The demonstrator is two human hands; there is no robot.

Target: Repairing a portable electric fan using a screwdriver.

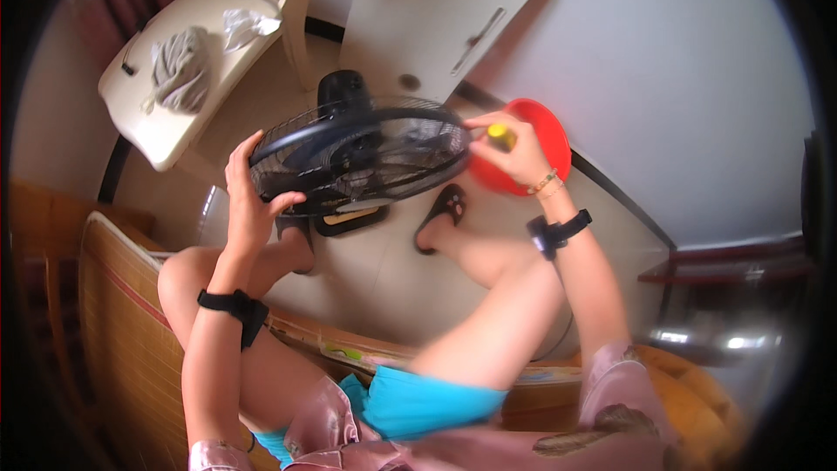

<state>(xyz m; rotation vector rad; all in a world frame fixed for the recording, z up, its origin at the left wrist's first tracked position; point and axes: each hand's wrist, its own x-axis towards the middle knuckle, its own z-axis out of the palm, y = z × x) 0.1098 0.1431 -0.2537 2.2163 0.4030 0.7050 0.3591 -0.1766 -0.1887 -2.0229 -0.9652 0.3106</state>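
A black electric fan (359, 181) is in front of me, its round wire cage tilted and its motor housing (343, 92) on the far side. My left hand (248, 194) grips the left rim of the cage, thumb on the near side and fingers around the outer edge. At the opposite rim, my right hand (523, 155) pinches close against the cage. A yellow handle end (500, 133), looking like a screwdriver's, sticks out of that hand; its tip is hidden. Part of the fan's base (350, 221) shows on the floor below. Both wrists wear black straps.
Beyond my right hand, a red basin (554, 133) sits by the wall. A cream chair (166, 144) at the far left bears a grey cloth (181, 70) and white plastic (248, 28). A white panel (410, 9) stands behind the fan. I sit on a mat-covered bed (131, 296).
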